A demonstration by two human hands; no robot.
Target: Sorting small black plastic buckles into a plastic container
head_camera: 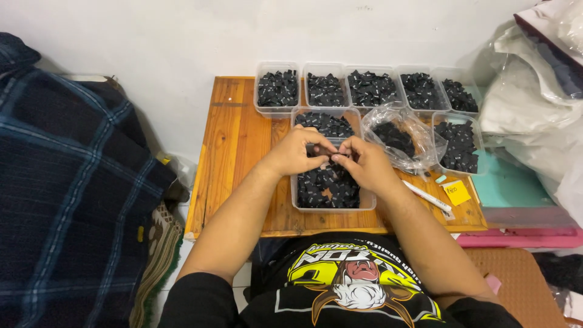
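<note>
I see my left hand (296, 152) and right hand (363, 163) meeting over the near tub (303, 197), fingers pinched on small black tags (328, 185). That tub looks half full. Six filled tubs (277, 109) line the far counter (234, 152); a plastic bag (398, 136) crowds the right.

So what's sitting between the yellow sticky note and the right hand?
In the head view, a white pen lies on the wooden table between the yellow sticky note and the right hand.
</note>
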